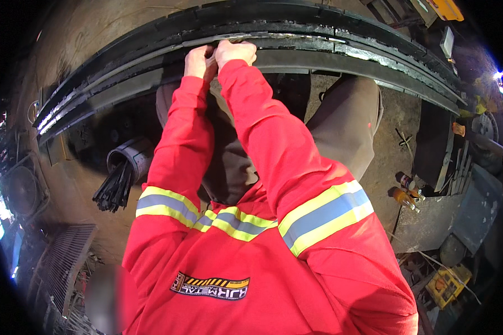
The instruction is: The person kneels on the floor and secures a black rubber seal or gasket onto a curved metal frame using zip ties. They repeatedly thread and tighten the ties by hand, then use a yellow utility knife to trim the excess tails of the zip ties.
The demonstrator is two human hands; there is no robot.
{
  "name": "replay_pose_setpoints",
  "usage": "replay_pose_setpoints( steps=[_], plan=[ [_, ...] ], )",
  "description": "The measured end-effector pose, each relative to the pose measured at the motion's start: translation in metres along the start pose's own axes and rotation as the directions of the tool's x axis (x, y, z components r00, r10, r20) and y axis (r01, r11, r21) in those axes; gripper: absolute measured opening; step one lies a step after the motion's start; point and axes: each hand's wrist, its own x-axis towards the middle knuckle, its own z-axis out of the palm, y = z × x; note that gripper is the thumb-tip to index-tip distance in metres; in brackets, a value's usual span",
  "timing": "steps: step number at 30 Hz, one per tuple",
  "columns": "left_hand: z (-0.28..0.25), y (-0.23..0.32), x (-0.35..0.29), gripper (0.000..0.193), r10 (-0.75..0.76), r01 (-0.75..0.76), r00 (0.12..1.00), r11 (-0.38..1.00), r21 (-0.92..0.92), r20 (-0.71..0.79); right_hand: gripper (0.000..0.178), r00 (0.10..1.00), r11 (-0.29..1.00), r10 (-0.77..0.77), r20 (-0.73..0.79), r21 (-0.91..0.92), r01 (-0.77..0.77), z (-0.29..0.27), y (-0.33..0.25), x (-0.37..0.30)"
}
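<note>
A long dark metal piece with parallel ridges point(296, 58) spans the far side of the head view, bowed by the lens. Along it lies a thin pale strip point(313, 37). My left hand point(198, 62) is closed at the near ridges, its fingertips tucked out of sight. Right beside it, my right hand point(235, 51) is curled at the strip, knuckles up. What the fingers of either hand grip is hidden. Both arms, in red sleeves with reflective bands, reach forward between my bent knees.
At left, a tipped bucket point(141, 154) holds several black strips point(117, 187). A slatted metal grate point(67, 259) lies lower left. On the right are bottles point(403, 196), metal sheets point(430, 223), and a yellow crate point(449, 286). A bright light point(501, 76) glares at far right.
</note>
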Motion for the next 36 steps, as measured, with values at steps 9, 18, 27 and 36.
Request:
replay_pose_setpoints(
  steps=[9, 18, 27, 36],
  plan=[
    [-0.004, 0.016, -0.003, 0.029, -0.057, 0.057, 0.998, 0.998, 0.022, -0.003, 0.018, 0.994, 0.892, -0.015, 0.110, 0.450, -0.036, 0.024, 0.035, 0.018],
    [0.016, 0.019, 0.001, 0.043, -0.283, 0.284, 0.952, 0.959, 0.000, -0.114, 0.012, 0.977, 0.791, -0.087, 0.196, 0.609, -0.052, 0.017, 0.032, 0.019],
    [0.019, 0.038, 0.012, 0.036, -0.546, 0.513, 0.823, 0.833, -0.208, -0.157, 0.025, 0.997, 0.967, -0.021, 0.078, 0.254, 0.000, 0.005, 0.017, 0.015],
    [0.022, 0.031, 0.008, 0.035, -0.692, 0.559, 0.722, 0.597, -0.575, -0.016, 0.020, 0.993, 0.981, -0.032, 0.117, 0.192, 0.009, -0.004, 0.019, 0.013]
  ],
)
